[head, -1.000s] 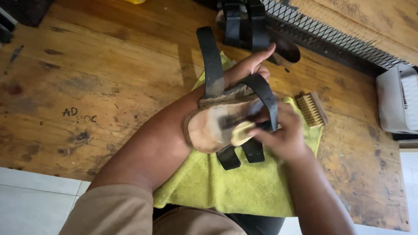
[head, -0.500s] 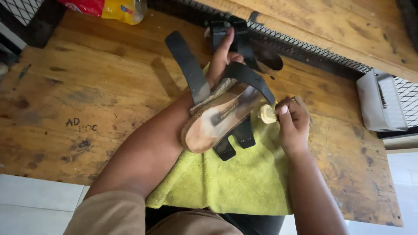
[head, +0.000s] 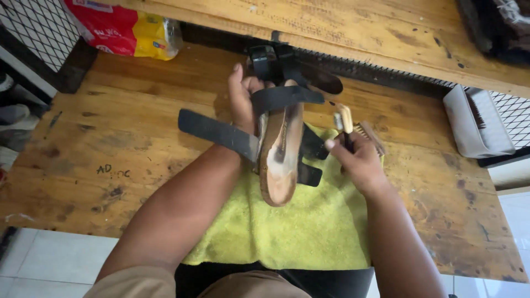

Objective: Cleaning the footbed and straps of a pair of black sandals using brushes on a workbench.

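Sandal: tan cork-soled sandal with black straps (head: 280,157), tipped on its edge above the cloth, its stained footbed turned toward the right hand, one long unbuckled strap (head: 218,132) sticking out to the left over the table.
Left hand: left hand (head: 244,102) comes up from behind the sandal near its toe end, fingers curled and clamped around the sole and the upper black strap; the thumb side is hidden behind the sole.
Right hand: right hand (head: 356,160) sits just beside the sandal's right edge, fingers closed around a small pale-handled brush (head: 343,118) whose head points up and away from the footbed, not touching it.
Cloth: yellow-green terry towel (head: 298,232), spread under both hands at the table's near edge.
Nearby: wooden brush with pale bristles (head: 369,135) lies on the towel right behind the right hand; a second black-strapped sandal (head: 290,66) rests against the black mesh rail at the back; a grey plastic tray (head: 477,124) stands well apart to the right; a red and yellow packet (head: 124,33) lies at the far left.
Surface: worn, stained wooden table (head: 110,143).
Risk: the sandal is held by one hand only and stands on edge, so I judge it could twist or slip down onto the towel if brushing pressure comes from the side; the loose strap could swing into the brush's path.
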